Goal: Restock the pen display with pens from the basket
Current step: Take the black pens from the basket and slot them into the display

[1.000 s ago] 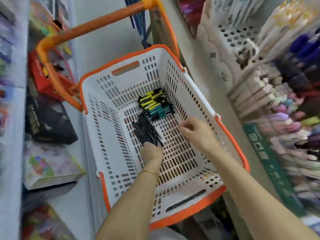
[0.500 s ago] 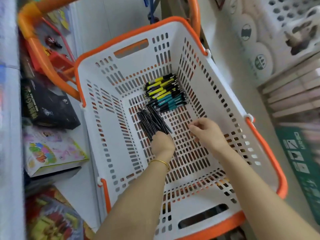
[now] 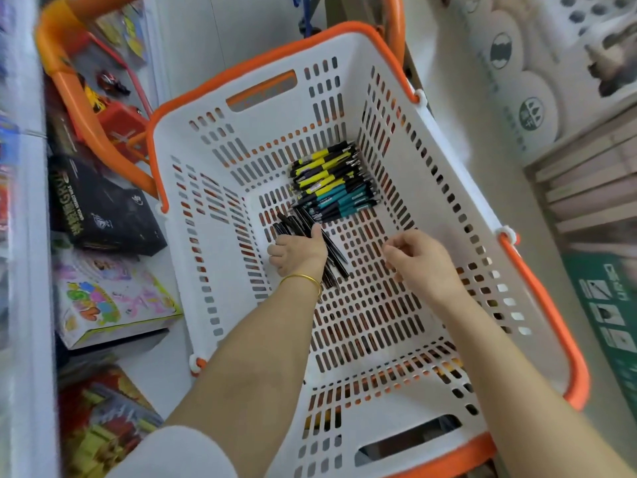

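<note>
Black pens (image 3: pixel 332 251) bunched in a loose fan low inside the white basket (image 3: pixel 444 188), just over its slotted floor. Gripped by the left hand (image 3: pixel 300 251), fingers curled round the bunch, gold bangle (image 3: pixel 303 280) at the wrist. Beyond the bunch, in the far right corner of the floor, a heap of yellow and teal pens (image 3: pixel 331 181), close to the fan's far ends; touching or not, cannot tell. Right hand (image 3: pixel 422 260) beside the bunch and apart from it, fingers loosely curled, holding nothing. Orange handle (image 3: pixel 93 129) leaning out past the basket's left rim. Further left, on a shelf, a black box (image 3: pixel 100 205) and a colourful box (image 3: pixel 110 301).
</note>
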### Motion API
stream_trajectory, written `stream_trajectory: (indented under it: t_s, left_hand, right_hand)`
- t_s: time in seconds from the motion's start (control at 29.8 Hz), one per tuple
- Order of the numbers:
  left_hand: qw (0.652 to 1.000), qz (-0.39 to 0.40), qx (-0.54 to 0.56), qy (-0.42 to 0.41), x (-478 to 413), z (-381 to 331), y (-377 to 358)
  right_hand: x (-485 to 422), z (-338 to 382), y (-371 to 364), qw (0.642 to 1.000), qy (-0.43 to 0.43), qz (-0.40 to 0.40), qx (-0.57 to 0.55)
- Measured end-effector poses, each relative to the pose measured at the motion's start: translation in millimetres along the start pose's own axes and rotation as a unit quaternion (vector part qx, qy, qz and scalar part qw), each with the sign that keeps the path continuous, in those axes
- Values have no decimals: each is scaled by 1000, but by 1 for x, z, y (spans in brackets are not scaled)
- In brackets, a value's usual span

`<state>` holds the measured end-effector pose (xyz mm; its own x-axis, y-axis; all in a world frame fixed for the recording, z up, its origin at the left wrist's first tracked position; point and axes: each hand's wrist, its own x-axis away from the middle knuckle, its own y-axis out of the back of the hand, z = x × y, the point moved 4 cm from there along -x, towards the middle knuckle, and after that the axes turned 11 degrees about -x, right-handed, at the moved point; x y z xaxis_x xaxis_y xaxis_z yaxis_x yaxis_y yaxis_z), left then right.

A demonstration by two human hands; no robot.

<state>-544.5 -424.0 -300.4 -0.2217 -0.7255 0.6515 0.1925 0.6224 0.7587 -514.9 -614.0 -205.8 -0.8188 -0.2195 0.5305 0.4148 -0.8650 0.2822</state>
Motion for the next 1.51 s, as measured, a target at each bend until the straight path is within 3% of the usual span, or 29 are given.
stream_trajectory:
  t_s: [0.64, 0.81, 1.01, 1.21, 1.34, 1.51]
  left_hand:
    - [998, -42, 41, 15, -12, -2, -12]
    - [999, -30, 4, -18, -9, 2, -7]
    - [994, -69, -40, -70, -13, 14, -5]
    - [995, -28, 87, -48, 2, 11, 4]
    - [960, 17, 259, -104, 44, -9, 11]
    - [887, 10, 405, -222, 125, -39, 65]
  right_hand:
    - [3, 1, 6, 1000, 16, -17, 1]
    - [3, 0, 7, 1000, 15, -18, 2]
    - [3, 0, 8, 1000, 17, -20, 7]
    - [2, 1, 7, 999, 25, -13, 30]
    - [7, 3, 4, 1000, -4, -1, 27]
    - [30, 19, 14, 973, -133, 4, -190]
